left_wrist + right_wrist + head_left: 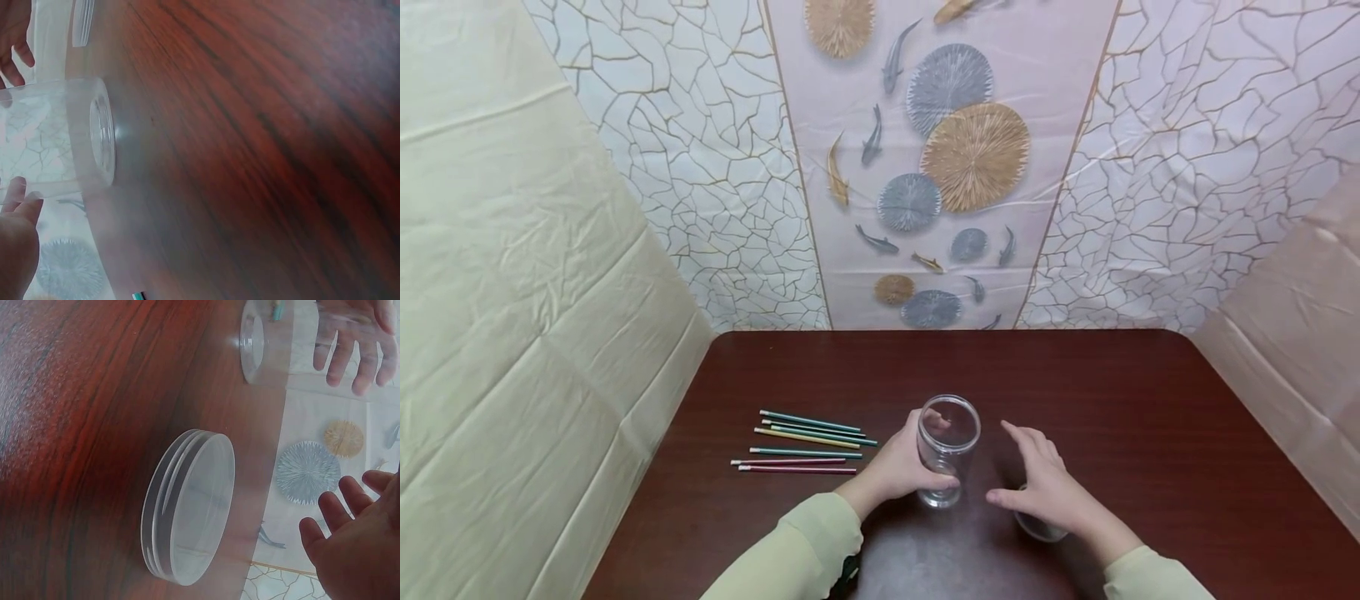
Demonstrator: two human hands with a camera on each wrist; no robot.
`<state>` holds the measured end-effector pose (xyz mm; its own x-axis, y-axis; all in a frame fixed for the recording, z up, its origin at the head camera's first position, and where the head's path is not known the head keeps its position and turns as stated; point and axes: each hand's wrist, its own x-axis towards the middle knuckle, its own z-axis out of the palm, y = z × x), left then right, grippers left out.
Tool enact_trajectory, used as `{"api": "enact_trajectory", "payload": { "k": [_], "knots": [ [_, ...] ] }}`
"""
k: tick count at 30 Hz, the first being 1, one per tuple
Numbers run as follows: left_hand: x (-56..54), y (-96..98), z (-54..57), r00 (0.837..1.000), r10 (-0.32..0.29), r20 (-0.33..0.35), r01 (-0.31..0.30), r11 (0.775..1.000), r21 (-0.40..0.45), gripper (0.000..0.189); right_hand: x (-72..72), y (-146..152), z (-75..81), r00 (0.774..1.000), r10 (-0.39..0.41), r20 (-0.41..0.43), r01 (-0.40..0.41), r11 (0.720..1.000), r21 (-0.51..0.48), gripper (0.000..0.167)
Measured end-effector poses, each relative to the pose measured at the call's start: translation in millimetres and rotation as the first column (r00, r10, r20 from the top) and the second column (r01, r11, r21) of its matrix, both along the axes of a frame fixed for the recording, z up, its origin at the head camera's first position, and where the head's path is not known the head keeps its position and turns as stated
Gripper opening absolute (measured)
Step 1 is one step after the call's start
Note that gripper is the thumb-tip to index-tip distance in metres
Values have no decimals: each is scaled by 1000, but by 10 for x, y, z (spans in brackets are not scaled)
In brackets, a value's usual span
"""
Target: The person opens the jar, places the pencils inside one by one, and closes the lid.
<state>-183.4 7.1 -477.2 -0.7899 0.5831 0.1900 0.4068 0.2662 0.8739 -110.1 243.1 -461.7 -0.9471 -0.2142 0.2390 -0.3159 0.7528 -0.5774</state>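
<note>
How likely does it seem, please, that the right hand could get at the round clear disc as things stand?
Probably yes: the right hand is empty and close to the round clear disc, and nothing shows between them.

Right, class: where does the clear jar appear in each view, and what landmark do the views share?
Head: the jar is below and slightly right of centre, gripped by the left hand.
Left wrist: at the left edge, pictured sideways.
Right wrist: at the upper right, its base towards the left.
Shared landmark: the round clear lid.
</note>
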Motion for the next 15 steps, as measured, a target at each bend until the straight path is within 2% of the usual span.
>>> {"api": "enact_trajectory", "payload": {
  "k": [9, 15],
  "knots": [
    [14, 58, -1, 999, -7, -39, 7, 1000, 6, 83, -32, -38, -8, 999, 24, -38, -25, 999, -37, 101],
    [25, 94, -26, 1000, 7, -18, -7, 1000, -29, 86, -77, -108, 17, 997, 53, -56, -57, 995, -86, 107]
  ]
}}
